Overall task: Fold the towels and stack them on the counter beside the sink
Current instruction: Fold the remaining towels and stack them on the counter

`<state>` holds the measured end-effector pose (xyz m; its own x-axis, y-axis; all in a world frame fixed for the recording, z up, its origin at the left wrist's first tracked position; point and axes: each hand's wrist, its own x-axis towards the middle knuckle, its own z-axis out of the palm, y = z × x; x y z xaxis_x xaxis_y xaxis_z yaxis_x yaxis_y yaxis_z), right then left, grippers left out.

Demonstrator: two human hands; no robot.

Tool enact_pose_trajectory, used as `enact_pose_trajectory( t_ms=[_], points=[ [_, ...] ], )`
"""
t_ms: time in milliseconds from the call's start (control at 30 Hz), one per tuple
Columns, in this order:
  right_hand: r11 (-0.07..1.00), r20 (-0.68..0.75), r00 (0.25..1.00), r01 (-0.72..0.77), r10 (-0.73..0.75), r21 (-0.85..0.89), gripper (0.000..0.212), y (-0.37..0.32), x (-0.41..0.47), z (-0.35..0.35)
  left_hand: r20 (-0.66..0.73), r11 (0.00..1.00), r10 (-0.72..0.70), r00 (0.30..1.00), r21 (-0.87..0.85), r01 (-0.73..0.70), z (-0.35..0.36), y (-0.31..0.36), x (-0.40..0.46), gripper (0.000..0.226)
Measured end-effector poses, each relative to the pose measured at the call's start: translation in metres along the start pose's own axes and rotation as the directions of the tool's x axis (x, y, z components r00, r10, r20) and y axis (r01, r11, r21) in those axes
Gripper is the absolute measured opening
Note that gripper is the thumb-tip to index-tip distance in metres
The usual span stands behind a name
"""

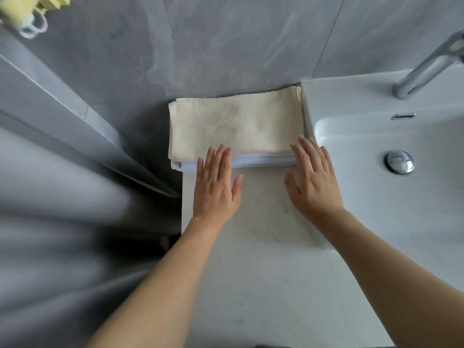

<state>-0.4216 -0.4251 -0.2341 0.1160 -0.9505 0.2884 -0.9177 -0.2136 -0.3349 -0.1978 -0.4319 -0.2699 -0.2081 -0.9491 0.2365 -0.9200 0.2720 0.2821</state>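
Observation:
A folded cream towel [236, 124] lies on top of a folded pale blue towel [261, 161], whose edge shows along the stack's near side. The stack sits on the white counter [263, 259], pushed against the grey wall and next to the sink [376, 177]. My left hand [216, 187] lies flat with straight fingers, its fingertips touching the near left edge of the stack. Flat as well, my right hand [312, 182] has its fingertips on the near right corner. Neither hand holds anything.
The white sink basin fills the right side, with a chrome drain plug [399, 162] and a chrome tap [426, 64] at the back. The counter's left edge [184, 204] drops off beside a grey sliding door frame [75, 121]. A yellow object [30, 8] hangs at top left.

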Motion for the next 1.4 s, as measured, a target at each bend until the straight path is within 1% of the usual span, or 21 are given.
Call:
enact_pose_trajectory(
  t_ms=[133, 300, 467, 633, 767, 933, 1033, 1167, 1300, 1400],
  points=[
    [1.000, -0.024, 1.000, -0.020, 0.020, -0.015, 0.058, 0.019, -0.034, -0.024, -0.018, 0.996, 0.071, 0.997, -0.053, -0.072, -0.004, 0.049, -0.015, 0.060],
    [0.999, -0.053, 0.998, -0.022, 0.024, 0.039, 0.054, 0.067, -0.068, -0.053, -0.037, 0.988, 0.122, 0.992, -0.090, -0.125, 0.002, 0.120, -0.022, 0.056],
    [0.996, -0.049, 0.998, -0.035, 0.039, 0.082, 0.053, 0.129, -0.101, -0.089, -0.066, 0.988, 0.107, 0.992, -0.105, -0.113, 0.017, 0.201, -0.025, 0.056],
    [0.996, 0.009, 0.999, -0.039, 0.038, 0.083, 0.053, 0.191, -0.126, -0.121, -0.072, 0.986, 0.070, 0.995, -0.143, -0.080, 0.035, 0.275, -0.029, 0.057],
    [0.995, 0.025, 0.999, -0.034, 0.032, 0.092, 0.053, 0.225, -0.130, -0.139, -0.111, 0.984, 0.073, 0.991, -0.152, -0.090, 0.042, 0.303, -0.026, 0.056],
    [0.992, -0.038, 0.997, -0.057, 0.062, 0.117, 0.052, 0.255, -0.127, -0.151, -0.107, 0.981, 0.109, 0.988, -0.149, -0.124, 0.063, 0.325, -0.009, 0.055],
    [0.991, -0.045, 0.998, -0.047, 0.053, 0.124, 0.051, 0.284, -0.128, -0.163, -0.076, 0.976, 0.133, 0.988, -0.161, -0.144, 0.077, 0.365, 0.009, 0.055],
    [0.988, -0.045, 0.994, -0.095, 0.101, 0.119, 0.049, 0.344, -0.130, -0.184, -0.068, 0.968, 0.169, 0.983, -0.174, -0.179, 0.097, 0.423, 0.029, 0.055],
    [0.992, -0.012, 0.998, -0.066, 0.068, 0.110, 0.049, 0.407, -0.126, -0.206, -0.093, 0.977, 0.068, 0.993, -0.198, -0.086, 0.118, 0.468, 0.052, 0.053],
    [0.991, -0.004, 0.998, -0.064, 0.065, 0.121, 0.049, 0.448, -0.120, -0.220, -0.105, 0.971, 0.037, 0.994, -0.233, -0.061, 0.130, 0.509, 0.066, 0.053]
  ],
)
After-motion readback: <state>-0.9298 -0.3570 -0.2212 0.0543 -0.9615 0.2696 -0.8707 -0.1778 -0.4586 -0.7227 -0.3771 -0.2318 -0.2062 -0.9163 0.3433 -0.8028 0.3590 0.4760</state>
